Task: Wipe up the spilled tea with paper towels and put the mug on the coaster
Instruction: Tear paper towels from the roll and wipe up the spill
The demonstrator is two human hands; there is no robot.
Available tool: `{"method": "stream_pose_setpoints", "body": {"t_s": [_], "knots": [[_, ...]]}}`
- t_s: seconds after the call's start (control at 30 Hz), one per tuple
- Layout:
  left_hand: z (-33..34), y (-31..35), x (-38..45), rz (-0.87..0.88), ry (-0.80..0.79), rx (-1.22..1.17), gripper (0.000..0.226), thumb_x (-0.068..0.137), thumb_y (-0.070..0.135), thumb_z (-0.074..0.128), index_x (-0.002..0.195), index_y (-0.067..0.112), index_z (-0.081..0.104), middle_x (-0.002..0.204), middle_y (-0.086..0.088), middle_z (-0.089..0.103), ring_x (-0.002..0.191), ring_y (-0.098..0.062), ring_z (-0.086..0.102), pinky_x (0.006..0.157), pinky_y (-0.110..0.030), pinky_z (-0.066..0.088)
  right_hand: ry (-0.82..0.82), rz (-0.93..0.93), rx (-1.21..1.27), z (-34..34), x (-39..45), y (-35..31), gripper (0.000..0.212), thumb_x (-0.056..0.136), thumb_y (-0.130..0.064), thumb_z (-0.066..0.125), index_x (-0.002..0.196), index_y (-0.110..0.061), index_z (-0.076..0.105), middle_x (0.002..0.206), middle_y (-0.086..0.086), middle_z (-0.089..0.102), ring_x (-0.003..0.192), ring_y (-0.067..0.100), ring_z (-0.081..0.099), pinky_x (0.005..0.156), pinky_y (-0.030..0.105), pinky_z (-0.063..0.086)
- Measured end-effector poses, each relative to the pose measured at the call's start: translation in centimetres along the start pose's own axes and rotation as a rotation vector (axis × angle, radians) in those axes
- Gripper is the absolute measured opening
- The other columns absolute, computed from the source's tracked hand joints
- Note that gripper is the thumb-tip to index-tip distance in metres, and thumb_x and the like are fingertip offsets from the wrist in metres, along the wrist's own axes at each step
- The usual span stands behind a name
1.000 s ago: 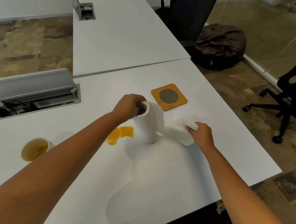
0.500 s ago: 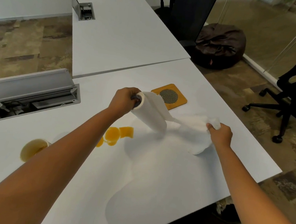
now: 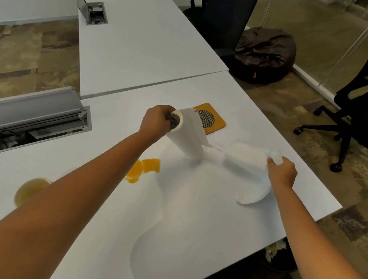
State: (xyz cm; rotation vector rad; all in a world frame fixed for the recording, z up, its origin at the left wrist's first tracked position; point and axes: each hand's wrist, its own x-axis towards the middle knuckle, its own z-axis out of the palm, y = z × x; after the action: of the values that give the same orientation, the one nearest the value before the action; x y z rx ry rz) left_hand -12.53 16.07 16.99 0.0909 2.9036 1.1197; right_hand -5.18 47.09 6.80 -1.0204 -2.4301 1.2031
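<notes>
My left hand (image 3: 156,121) grips the top of a white paper towel roll (image 3: 187,137), which is lifted and tilted over the white table (image 3: 193,219). My right hand (image 3: 282,171) pinches the loose end of an unrolled paper towel sheet (image 3: 248,165) stretched out to the right, still joined to the roll. An orange puddle of spilled tea (image 3: 144,169) lies on the table left of the roll, partly hidden by my left forearm. The mug (image 3: 30,188), with tea in it, sits at the left, half behind that arm. The square orange coaster (image 3: 212,119) lies just behind the roll.
An open cable tray with a raised grey lid (image 3: 30,113) is set into the table at the left. A second white table (image 3: 139,33) adjoins at the back. Black office chairs (image 3: 361,107) and a dark beanbag (image 3: 265,55) stand to the right, past the table edge.
My left hand lifted and tilted the roll off the table. My right hand pulled the sheet farther to the right, unrolling more towel.
</notes>
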Motion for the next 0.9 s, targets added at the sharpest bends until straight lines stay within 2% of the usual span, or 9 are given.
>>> {"method": "stream_pose_setpoints", "body": {"t_s": [0.1, 0.2, 0.3, 0.47, 0.63, 0.7, 0.77, 0.83, 0.9], "knots": [[0.0, 0.3, -0.1, 0.005, -0.02, -0.041, 0.029, 0.076, -0.001, 0.054, 0.099, 0.01, 0.067, 0.096, -0.014, 0.068, 0.086, -0.025, 0.057, 0.069, -0.025, 0.038, -0.124, -0.077, -0.216, 0.2, -0.3, 0.1, 0.032, 0.09, -0.015, 0.053, 0.121, -0.009, 0.054, 0.125, 0.019, 0.053, 0.109, 0.038, 0.053, 0.091, 0.043, 0.043], [0.1, 1.0, -0.4, 0.052, -0.055, -0.05, 0.029, 0.076, 0.0, 0.056, 0.102, 0.009, 0.067, 0.099, -0.015, 0.068, 0.09, -0.027, 0.059, 0.071, -0.026, 0.04, -0.268, -0.199, -0.405, 1.9, -1.2, -1.1, 0.059, 0.084, -0.021, 0.062, 0.137, -0.028, 0.037, 0.146, 0.009, 0.029, 0.132, 0.038, 0.03, 0.109, 0.061, 0.014], [0.1, 1.6, -0.7, 0.101, -0.063, -0.033, 0.029, 0.076, 0.001, 0.057, 0.102, 0.01, 0.067, 0.1, -0.014, 0.068, 0.087, -0.022, 0.056, 0.071, -0.026, 0.04, -0.385, -0.34, -0.433, 4.4, -2.4, -2.7, 0.061, 0.083, -0.034, 0.064, 0.138, -0.031, 0.036, 0.153, 0.005, 0.02, 0.14, 0.032, 0.016, 0.11, 0.064, 0.005], [-0.9, 1.7, -1.4, 0.13, -0.064, -0.044, 0.03, 0.076, 0.0, 0.058, 0.101, 0.012, 0.067, 0.099, -0.012, 0.069, 0.085, -0.019, 0.055, 0.072, -0.026, 0.041, -0.491, -0.464, -0.502, 7.9, -4.4, -3.4, 0.062, 0.082, -0.042, 0.064, 0.137, -0.032, 0.039, 0.155, 0.003, 0.021, 0.143, 0.029, 0.014, 0.108, 0.066, 0.001], [-1.7, 1.3, -2.0, 0.149, -0.09, -0.032, 0.029, 0.077, 0.0, 0.057, 0.102, 0.011, 0.067, 0.101, -0.011, 0.068, 0.086, -0.019, 0.055, 0.071, -0.027, 0.042, -0.415, -0.483, -0.566, 8.6, -4.7, -3.2, 0.025, 0.093, -0.029, 0.051, 0.116, -0.023, 0.061, 0.122, 0.005, 0.062, 0.112, 0.027, 0.058, 0.112, 0.058, 0.016], [-1.9, 1.1, -2.1, 0.144, -0.082, -0.023, 0.029, 0.077, 0.0, 0.057, 0.102, 0.012, 0.067, 0.1, -0.01, 0.068, 0.085, -0.018, 0.055, 0.071, -0.026, 0.041, -0.415, -0.473, -0.524, 8.3, -4.4, -2.4, 0.022, 0.094, -0.027, 0.048, 0.106, -0.019, 0.066, 0.108, 0.007, 0.069, 0.099, 0.027, 0.062, 0.108, 0.049, 0.032], [-2.1, 0.8, -2.0, 0.141, -0.058, -0.011, 0.03, 0.076, 0.0, 0.057, 0.102, 0.011, 0.067, 0.1, -0.011, 0.068, 0.084, -0.018, 0.055, 0.071, -0.026, 0.041, -0.393, -0.462, -0.422, 7.9, -4.0, -1.3, 0.021, 0.093, -0.024, 0.05, 0.101, -0.014, 0.068, 0.104, 0.009, 0.07, 0.093, 0.028, 0.063, 0.091, 0.037, 0.047], [-2.4, 0.5, -1.8, 0.125, -0.026, -0.005, 0.031, 0.075, -0.001, 0.057, 0.102, 0.011, 0.067, 0.1, -0.011, 0.068, 0.085, -0.019, 0.055, 0.071, -0.026, 0.041, -0.357, -0.438, -0.374, 7.6, -3.7, -0.4, 0.022, 0.093, -0.02, 0.051, 0.1, -0.01, 0.069, 0.103, 0.011, 0.07, 0.091, 0.028, 0.063, 0.074, 0.028, 0.045], [-2.6, 0.1, -1.6, 0.093, 0.022, -0.011, 0.032, 0.075, -0.001, 0.056, 0.103, 0.011, 0.067, 0.101, -0.011, 0.068, 0.085, -0.02, 0.055, 0.071, -0.027, 0.042, -0.34, -0.407, -0.343, 7.5, -3.5, 0.4, 0.023, 0.093, -0.02, 0.051, 0.1, -0.009, 0.07, 0.103, 0.01, 0.071, 0.092, 0.028, 0.063, 0.071, 0.024, 0.042]]}}
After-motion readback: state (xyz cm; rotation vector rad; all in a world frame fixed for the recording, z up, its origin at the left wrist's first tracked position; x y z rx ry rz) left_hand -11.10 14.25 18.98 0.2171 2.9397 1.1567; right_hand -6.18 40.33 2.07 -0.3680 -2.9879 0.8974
